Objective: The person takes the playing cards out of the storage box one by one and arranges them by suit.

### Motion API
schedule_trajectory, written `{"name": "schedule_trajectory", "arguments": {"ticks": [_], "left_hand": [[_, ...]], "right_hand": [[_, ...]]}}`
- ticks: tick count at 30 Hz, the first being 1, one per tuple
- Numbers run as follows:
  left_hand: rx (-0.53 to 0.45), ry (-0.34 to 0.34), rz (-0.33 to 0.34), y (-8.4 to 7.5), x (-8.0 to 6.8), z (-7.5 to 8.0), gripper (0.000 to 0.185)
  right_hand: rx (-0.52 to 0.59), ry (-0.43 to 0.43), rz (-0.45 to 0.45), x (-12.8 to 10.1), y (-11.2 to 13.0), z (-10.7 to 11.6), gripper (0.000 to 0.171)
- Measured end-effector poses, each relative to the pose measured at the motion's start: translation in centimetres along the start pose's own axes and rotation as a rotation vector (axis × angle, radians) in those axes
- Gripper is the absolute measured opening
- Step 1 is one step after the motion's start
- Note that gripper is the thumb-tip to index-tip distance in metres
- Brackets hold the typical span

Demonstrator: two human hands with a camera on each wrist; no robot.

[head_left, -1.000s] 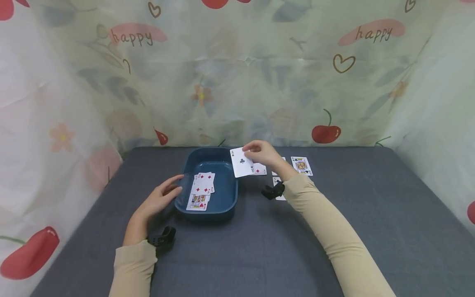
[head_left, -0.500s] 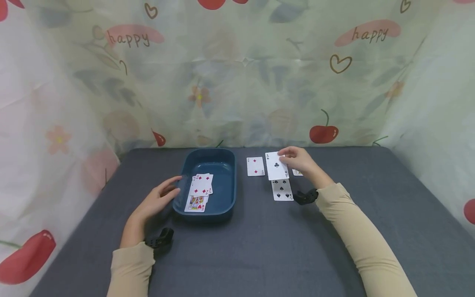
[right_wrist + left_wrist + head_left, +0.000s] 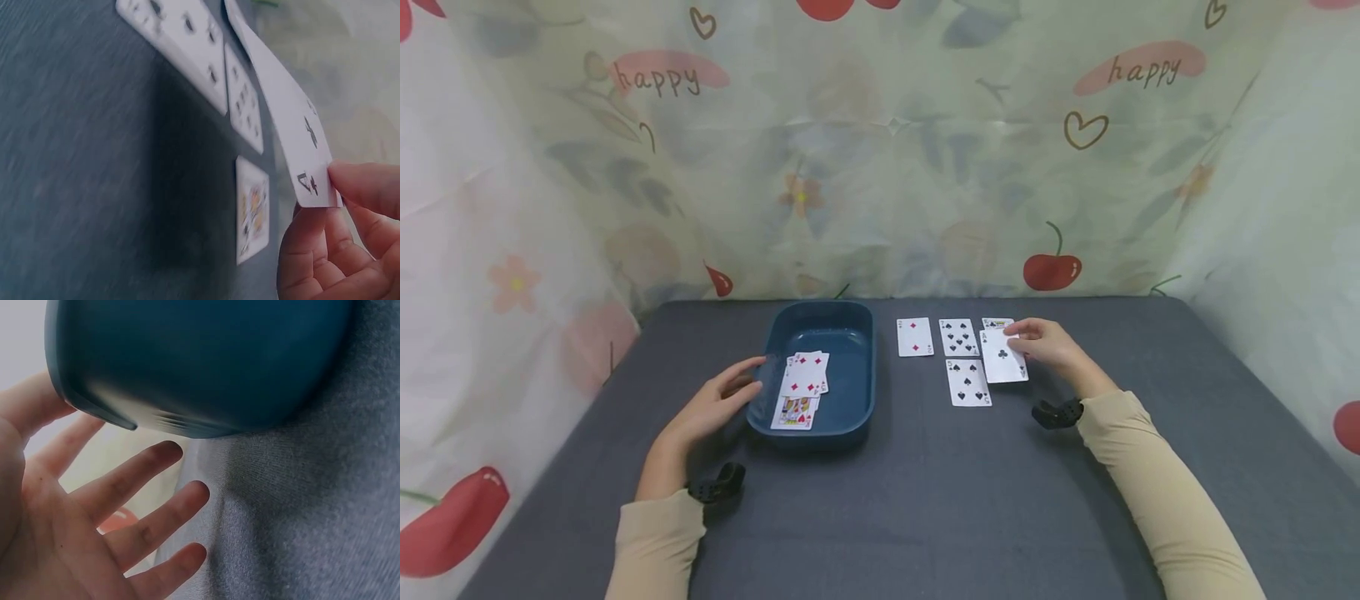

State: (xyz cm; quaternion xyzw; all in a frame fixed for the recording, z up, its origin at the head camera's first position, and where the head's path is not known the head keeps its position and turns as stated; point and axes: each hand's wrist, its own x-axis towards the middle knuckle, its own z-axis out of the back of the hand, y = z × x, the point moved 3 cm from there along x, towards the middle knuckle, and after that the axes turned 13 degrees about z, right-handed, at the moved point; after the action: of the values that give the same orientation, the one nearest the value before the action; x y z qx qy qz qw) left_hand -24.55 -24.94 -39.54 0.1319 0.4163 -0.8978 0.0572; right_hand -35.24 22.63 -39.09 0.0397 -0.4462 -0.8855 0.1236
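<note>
My right hand (image 3: 1054, 348) pinches the ace of clubs (image 3: 1002, 368) by its edge between thumb and fingers. In the right wrist view, the ace (image 3: 294, 134) is raised off the table above a face card (image 3: 252, 209), which the ace partly covers in the head view. My left hand (image 3: 718, 402) is at the left rim of a blue tray (image 3: 874, 375), its fingers spread and loosely extended. The left wrist view shows the thumb side of that hand (image 3: 62, 506) against or very near the tray wall (image 3: 200, 362). Inside the tray, a diamond card (image 3: 805, 377) overlaps a king of hearts (image 3: 793, 413).
Left of the ace, a two of diamonds (image 3: 914, 337) and two spade cards, one behind (image 3: 958, 337) and one in front (image 3: 968, 383), lie face up on the dark grey tablecloth (image 3: 925, 500). A printed curtain (image 3: 887, 208) hangs behind the table.
My right hand has carried the ace of clubs rightward from the tray's right edge, past the two of diamonds and spade cards, and lower over the face card. My left hand stays by the tray.
</note>
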Motion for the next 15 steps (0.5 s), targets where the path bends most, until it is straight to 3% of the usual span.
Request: {"name": "schedule_trajectory", "arguments": {"ticks": [15], "left_hand": [[0.024, -0.007, -0.035, -0.1, 0.1, 0.3, 0.057]], "right_hand": [[-0.033, 0.087, -0.022, -1.1, -2.7, 0.5, 0.034]]}}
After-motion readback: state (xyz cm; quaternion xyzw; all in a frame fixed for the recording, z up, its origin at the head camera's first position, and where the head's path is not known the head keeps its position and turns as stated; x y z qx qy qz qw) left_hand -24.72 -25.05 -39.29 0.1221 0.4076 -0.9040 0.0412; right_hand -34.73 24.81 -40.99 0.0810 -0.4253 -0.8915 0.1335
